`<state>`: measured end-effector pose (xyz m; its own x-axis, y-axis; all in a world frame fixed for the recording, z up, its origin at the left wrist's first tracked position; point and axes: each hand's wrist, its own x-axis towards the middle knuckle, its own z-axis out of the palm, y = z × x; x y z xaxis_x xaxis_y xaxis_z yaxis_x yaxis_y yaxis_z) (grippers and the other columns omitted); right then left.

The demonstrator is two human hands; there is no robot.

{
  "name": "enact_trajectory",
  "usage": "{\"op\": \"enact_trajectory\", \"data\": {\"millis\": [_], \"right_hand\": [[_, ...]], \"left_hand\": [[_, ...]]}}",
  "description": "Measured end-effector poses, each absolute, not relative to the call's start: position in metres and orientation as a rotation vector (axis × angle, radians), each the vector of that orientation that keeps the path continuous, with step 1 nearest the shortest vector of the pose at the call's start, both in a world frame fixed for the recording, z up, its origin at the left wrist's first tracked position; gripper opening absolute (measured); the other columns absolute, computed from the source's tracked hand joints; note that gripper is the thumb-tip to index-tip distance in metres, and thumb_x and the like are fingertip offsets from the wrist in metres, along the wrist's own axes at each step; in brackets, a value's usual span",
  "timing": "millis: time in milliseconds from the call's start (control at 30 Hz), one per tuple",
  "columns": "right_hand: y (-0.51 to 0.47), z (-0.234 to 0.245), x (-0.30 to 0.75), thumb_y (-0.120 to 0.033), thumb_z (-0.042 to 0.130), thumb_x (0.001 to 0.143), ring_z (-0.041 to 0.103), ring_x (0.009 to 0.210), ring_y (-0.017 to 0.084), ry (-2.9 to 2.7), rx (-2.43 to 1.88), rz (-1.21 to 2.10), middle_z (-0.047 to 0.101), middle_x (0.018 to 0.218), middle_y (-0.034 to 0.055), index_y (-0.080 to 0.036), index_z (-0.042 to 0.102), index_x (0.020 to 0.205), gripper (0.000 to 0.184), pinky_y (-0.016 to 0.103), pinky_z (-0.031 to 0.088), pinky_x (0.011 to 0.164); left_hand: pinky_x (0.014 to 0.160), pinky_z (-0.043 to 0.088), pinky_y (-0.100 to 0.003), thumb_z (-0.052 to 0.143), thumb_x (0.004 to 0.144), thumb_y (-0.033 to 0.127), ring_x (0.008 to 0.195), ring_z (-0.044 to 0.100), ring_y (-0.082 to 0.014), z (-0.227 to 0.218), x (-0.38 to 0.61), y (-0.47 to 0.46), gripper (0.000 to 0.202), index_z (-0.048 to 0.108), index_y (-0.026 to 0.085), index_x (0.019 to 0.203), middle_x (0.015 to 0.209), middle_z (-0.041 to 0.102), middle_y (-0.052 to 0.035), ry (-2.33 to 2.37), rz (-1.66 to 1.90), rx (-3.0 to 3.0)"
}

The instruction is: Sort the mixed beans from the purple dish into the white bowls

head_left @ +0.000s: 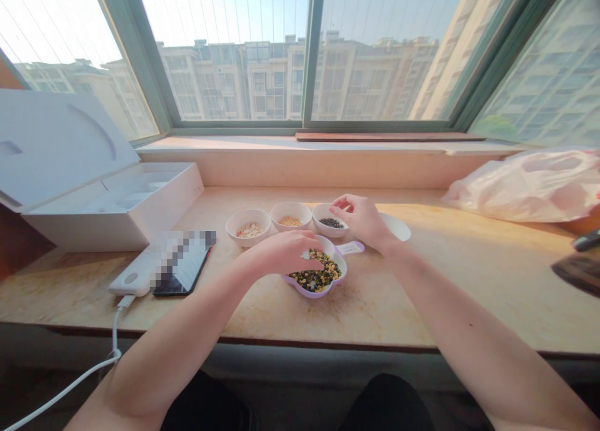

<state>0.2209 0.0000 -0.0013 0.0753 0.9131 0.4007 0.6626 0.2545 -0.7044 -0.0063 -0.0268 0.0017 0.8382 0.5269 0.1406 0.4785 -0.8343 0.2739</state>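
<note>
A purple-rimmed bowl with a handle [350,248] holds mixed black, green and yellow beans [323,275]. Over its left side is my left hand [290,254], thumb and fingers apart, with nothing visible between them. My right hand [360,215] is at the right side of a small white bowl [334,231] of black beans [332,222]. Its fingertips are drawn together above that bowl; whatever they may hold is too small to make out. To the left stand a white bowl of yellow grains [289,221] and another with pale, flat pieces [250,230].
A white dish [396,227] lies partly behind my right wrist. On the left are an open white box [94,225], a phone [187,275] and a white power bank [131,272] with a cable [115,331]. A plastic bag [525,187] sits at the right, below the window.
</note>
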Motion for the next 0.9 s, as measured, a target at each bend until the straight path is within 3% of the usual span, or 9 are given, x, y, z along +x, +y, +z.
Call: {"op": "enact_trajectory", "data": {"millis": [67, 133, 300, 533, 900], "right_hand": [[0.003, -0.001, 0.226, -0.028, 0.069, 0.088, 0.065, 0.075, 0.02, -1.713, -1.568, 0.21, 0.077, 0.084, 0.0069, -0.018, 0.077, 0.089, 0.013, 0.034, 0.05, 0.075], [0.004, -0.001, 0.231, -0.019, 0.065, 0.09, 0.069, 0.085, 0.023, -1.759, -1.625, 0.143, 0.08, 0.094, 0.0086, -0.018, 0.08, 0.095, 0.016, 0.035, 0.052, 0.084], [0.007, -0.004, 0.237, -0.008, 0.057, 0.092, 0.071, 0.11, 0.026, -1.855, -1.711, 0.066, 0.079, 0.117, 0.012, -0.016, 0.082, 0.104, 0.029, 0.037, 0.051, 0.099], [0.007, -0.006, 0.234, -0.017, 0.058, 0.097, 0.071, 0.107, 0.026, -1.912, -1.735, 0.058, 0.079, 0.119, 0.0111, -0.016, 0.08, 0.114, 0.028, 0.039, 0.052, 0.1], [0.006, -0.007, 0.235, -0.024, 0.063, 0.094, 0.07, 0.099, 0.025, -1.898, -1.684, 0.063, 0.079, 0.117, 0.0109, -0.017, 0.08, 0.109, 0.024, 0.04, 0.051, 0.095]], "left_hand": [[0.092, 0.052, -0.031, 0.074, 0.092, 0.041, 0.107, 0.069, -0.0232, -0.001, -0.003, -0.029, 0.026, 0.077, 0.02, 0.105, 0.116, 0.072, -0.0071, 0.707, 0.21, 2.803], [0.097, 0.051, -0.032, 0.077, 0.089, 0.045, 0.113, 0.067, -0.0249, -0.004, -0.001, -0.028, 0.031, 0.077, 0.02, 0.108, 0.12, 0.07, -0.008, 0.679, 0.144, 2.81], [0.097, 0.051, -0.032, 0.074, 0.091, 0.036, 0.105, 0.067, -0.0226, -0.005, 0.003, -0.025, 0.02, 0.077, 0.02, 0.102, 0.111, 0.072, -0.0068, 0.683, 0.045, 2.846], [0.091, 0.051, -0.028, 0.062, 0.092, 0.015, 0.095, 0.069, -0.0196, -0.003, 0.005, -0.024, 0.016, 0.078, 0.018, 0.093, 0.098, 0.077, -0.0047, 0.704, 0.06, 2.793], [0.085, 0.052, -0.028, 0.071, 0.087, 0.011, 0.091, 0.071, -0.0174, -0.007, 0.001, -0.023, 0.014, 0.08, 0.021, 0.091, 0.1, 0.076, -0.0023, 0.692, 0.333, 2.793]]}}
